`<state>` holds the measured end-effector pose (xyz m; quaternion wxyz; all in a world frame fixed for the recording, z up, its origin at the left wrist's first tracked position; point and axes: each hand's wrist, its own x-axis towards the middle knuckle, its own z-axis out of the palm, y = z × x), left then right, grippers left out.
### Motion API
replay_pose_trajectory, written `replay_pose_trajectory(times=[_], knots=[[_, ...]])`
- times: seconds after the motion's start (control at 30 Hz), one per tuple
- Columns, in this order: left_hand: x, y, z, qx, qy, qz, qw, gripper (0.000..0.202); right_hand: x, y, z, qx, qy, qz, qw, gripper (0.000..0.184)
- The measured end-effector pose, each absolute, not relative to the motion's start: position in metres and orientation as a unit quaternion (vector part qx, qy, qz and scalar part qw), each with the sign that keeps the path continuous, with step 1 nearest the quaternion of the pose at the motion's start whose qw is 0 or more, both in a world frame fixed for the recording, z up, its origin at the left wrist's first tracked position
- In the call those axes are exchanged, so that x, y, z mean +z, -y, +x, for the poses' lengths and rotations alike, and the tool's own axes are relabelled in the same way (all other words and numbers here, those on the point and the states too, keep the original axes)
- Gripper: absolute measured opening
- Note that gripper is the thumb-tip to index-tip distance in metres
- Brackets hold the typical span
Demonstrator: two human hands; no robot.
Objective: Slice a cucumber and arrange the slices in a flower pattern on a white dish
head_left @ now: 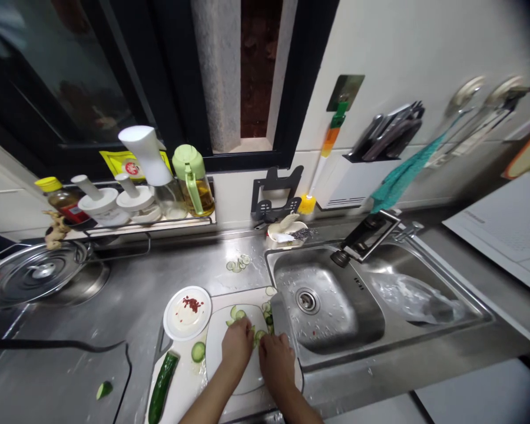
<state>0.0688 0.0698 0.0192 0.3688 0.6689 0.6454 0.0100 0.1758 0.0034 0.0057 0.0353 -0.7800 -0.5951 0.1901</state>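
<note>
Left hand (237, 343) and right hand (277, 359) over square plate (214, 340), fingers bunched at slices (259, 335), grip unclear. Cucumber (162, 388) at plate's 8 o'clock, presumably for elbow room.

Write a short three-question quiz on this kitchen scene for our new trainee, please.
1. True or false: the round plate with red pieces is left of the square plate.
2. Where does the long cucumber piece lie? a) in the sink; b) on the cutting board; c) on the square plate.
3. Which food is right by the fingers of the left hand?

Key: 1. True. 2. b. 3. Cucumber slices.
</note>
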Motion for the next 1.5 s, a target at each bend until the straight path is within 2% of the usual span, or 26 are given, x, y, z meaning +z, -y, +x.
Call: replay_pose_trajectory(times=[0.2,0.5,0.67,0.87,1.03,1.23,1.5], knots=[[0.02,-0.071,0.068,0.012,-0.639,0.675,0.368,0.015,0.008,-0.007,0.182,0.21,0.599,-0.766,0.1,0.012],[0.023,-0.06,-0.007,0.14,-0.698,0.62,0.329,0.021,0.005,0.01,0.19,0.209,0.615,-0.753,0.107,0.01],[0.012,-0.041,-0.058,0.116,-0.749,0.58,0.297,0.019,0.0,0.021,0.188,0.195,0.646,-0.732,0.097,0.02],[-0.007,-0.029,-0.068,0.083,-0.758,0.581,0.285,0.032,-0.009,0.024,0.178,0.202,0.678,-0.699,0.109,0.019],[-0.007,-0.032,-0.063,0.03,-0.756,0.588,0.287,0.033,-0.014,0.026,0.175,0.211,0.691,-0.681,0.115,0.018],[-0.002,-0.034,-0.06,0.008,-0.755,0.592,0.282,0.03,-0.016,0.029,0.174,0.202,0.701,-0.673,0.126,0.019],[-0.009,-0.033,-0.066,0.076,-0.76,0.585,0.272,0.018,-0.025,0.03,0.17,0.191,0.698,-0.677,0.138,0.016]])
